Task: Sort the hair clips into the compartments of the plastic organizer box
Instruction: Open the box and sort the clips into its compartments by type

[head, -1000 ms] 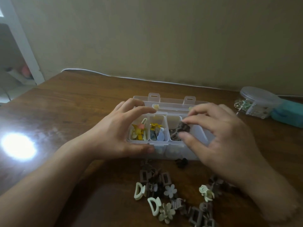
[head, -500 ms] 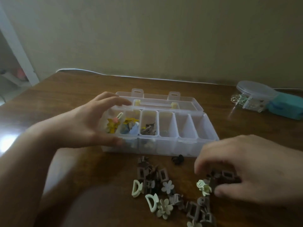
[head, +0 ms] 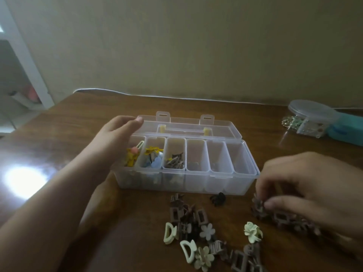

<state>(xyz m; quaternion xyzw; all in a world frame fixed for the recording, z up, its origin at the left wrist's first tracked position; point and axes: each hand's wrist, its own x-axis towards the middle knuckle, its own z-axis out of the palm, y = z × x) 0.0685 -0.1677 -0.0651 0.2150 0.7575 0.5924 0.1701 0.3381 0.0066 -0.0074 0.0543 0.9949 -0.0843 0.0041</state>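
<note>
A clear plastic organizer box [head: 243, 173] stands open on the wooden table, its lid lying flat behind it. Its three left compartments hold yellow clips [head: 131, 157], yellow and blue clips [head: 154, 158] and brown clips [head: 175, 160]. My left hand [head: 115, 138] grips the box's left end. A pile of loose hair clips [head: 198, 230] in brown, cream and pale green lies in front of the box, with a small dark clip [head: 218, 199] apart from it. My right hand [head: 306, 191] pinches a brown flower clip [head: 257, 208] at the right of the pile.
At the far right stand a clear round-lidded container [head: 312, 114] with beads and a teal case [head: 347, 132]. A white cable [head: 176, 98] runs along the wall at the table's back edge. Glare [head: 23, 179] shines on the table at the left.
My right hand left the third compartment, where a brown clip now lies, and came down to the pile on the right. It now pinches a brown flower clip. My left hand kept hold of the box.
</note>
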